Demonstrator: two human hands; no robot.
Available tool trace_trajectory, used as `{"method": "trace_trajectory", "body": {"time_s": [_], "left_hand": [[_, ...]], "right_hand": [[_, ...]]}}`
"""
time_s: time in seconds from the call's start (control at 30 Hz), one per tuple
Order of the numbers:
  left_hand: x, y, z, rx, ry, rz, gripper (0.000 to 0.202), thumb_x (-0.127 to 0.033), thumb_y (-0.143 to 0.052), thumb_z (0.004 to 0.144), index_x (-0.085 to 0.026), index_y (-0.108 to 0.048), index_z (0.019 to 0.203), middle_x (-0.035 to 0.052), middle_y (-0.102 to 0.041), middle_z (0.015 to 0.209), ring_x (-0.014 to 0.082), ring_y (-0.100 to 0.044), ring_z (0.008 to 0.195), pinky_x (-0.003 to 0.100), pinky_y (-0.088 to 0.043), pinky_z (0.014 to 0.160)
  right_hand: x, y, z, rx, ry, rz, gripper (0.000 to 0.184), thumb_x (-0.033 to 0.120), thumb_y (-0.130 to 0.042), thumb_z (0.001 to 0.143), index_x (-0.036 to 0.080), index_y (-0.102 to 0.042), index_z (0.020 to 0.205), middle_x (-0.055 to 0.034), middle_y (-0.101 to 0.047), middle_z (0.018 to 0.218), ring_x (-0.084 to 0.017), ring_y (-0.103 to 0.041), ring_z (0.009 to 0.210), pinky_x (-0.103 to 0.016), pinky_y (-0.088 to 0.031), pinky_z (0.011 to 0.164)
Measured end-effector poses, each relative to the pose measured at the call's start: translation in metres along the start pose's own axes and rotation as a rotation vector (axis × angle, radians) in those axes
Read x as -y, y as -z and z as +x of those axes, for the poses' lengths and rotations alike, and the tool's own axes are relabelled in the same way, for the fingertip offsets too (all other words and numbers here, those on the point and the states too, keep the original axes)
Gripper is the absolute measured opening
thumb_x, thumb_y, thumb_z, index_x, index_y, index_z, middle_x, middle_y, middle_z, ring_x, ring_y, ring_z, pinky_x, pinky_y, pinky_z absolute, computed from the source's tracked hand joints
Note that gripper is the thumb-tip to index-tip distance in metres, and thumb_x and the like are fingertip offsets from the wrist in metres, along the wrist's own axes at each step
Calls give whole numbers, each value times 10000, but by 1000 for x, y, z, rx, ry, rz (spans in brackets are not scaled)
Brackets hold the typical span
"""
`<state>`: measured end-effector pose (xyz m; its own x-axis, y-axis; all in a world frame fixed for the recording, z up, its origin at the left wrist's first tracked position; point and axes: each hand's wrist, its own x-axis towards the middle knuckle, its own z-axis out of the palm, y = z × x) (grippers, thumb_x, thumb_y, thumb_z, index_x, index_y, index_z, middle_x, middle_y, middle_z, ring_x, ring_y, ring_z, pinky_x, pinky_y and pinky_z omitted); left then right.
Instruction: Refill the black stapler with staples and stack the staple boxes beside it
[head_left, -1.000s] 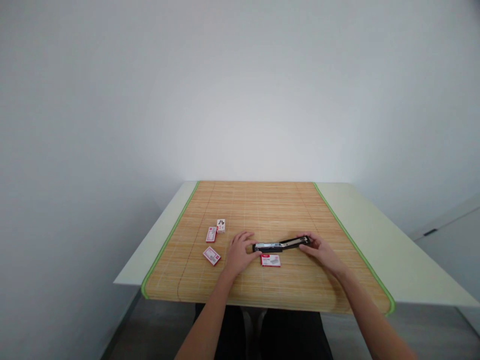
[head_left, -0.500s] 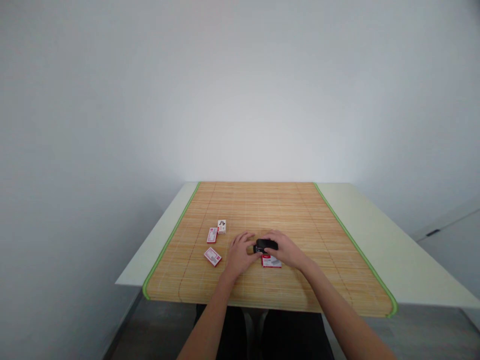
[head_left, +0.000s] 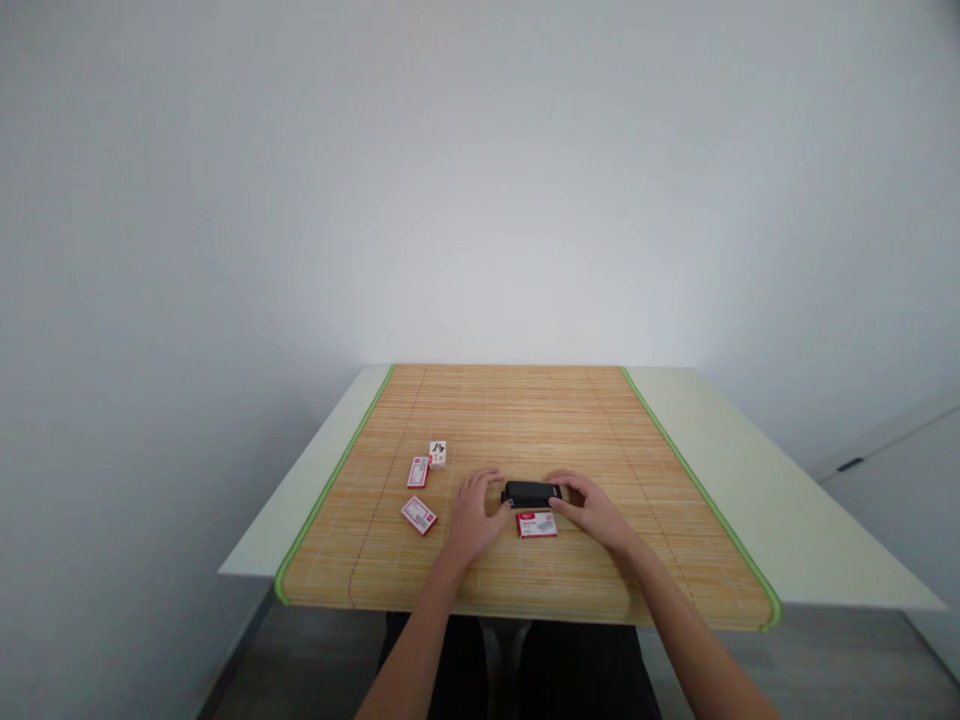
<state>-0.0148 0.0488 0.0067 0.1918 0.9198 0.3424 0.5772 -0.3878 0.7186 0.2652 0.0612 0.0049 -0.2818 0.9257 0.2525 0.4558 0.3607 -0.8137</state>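
A black stapler (head_left: 531, 493) lies crosswise on the bamboo mat. My right hand (head_left: 592, 508) grips its right end, thumb at the near side and fingers behind. At the left end, my left hand (head_left: 474, 515) is spread with thumb and fingers apart, close to the stapler. Whether the left thumb touches it, I cannot tell. Just in front of the stapler lies a small red and white box (head_left: 537, 525), flat on the mat.
Left of my hands lie two more red and white boxes, one angled (head_left: 418, 515) and one farther back (head_left: 418, 472). A small white box (head_left: 438, 454) with a dark picture touches the latter. The green-edged bamboo mat (head_left: 510, 410) covers the middle of a white table (head_left: 780, 500).
My right hand has drawn back to the right along the stapler, uncovering more of it and the box in front. My left hand has opened slightly away from the stapler's left end.
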Motion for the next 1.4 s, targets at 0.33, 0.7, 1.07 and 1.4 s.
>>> {"method": "trace_trajectory", "body": {"time_s": [0.33,0.7,1.07,1.4], "left_hand": [[-48,-8,-40,186,-89,109,629,-205,-650,834,-346,-529,1435,33,-597,1394,285,-509,1261,476,-395,1103],[-37,-14,-46,61,70,293,702,-254,-652,801,-266,-482,1482,94,-624,1318,310,-549,1219,450,-403,1057],[-14,12,-35,181,79,184,727,-450,-805,746,-274,-554,1405,83,-688,1187,292,-636,1056,432,-463,965],[0,18,-7,129,40,204,630,-544,-827,750,-273,-654,1293,78,-672,1176,300,-595,1121,422,-433,964]], "right_hand": [[-4,-8,-6,-131,9,0,309,412,-693,882,282,-726,1161,-72,-723,1213,-277,-644,1167,-479,-479,1075],[0,-8,-8,-187,-8,-26,246,395,-683,873,285,-723,1090,-62,-736,1132,-272,-663,1084,-456,-506,1003],[5,-12,-18,-324,-54,-143,198,436,-686,862,252,-616,892,-59,-682,971,-263,-622,915,-412,-505,849],[30,-50,-53,-392,-112,-283,265,494,-703,875,261,-578,889,-73,-643,903,-279,-590,853,-426,-495,780]]}}
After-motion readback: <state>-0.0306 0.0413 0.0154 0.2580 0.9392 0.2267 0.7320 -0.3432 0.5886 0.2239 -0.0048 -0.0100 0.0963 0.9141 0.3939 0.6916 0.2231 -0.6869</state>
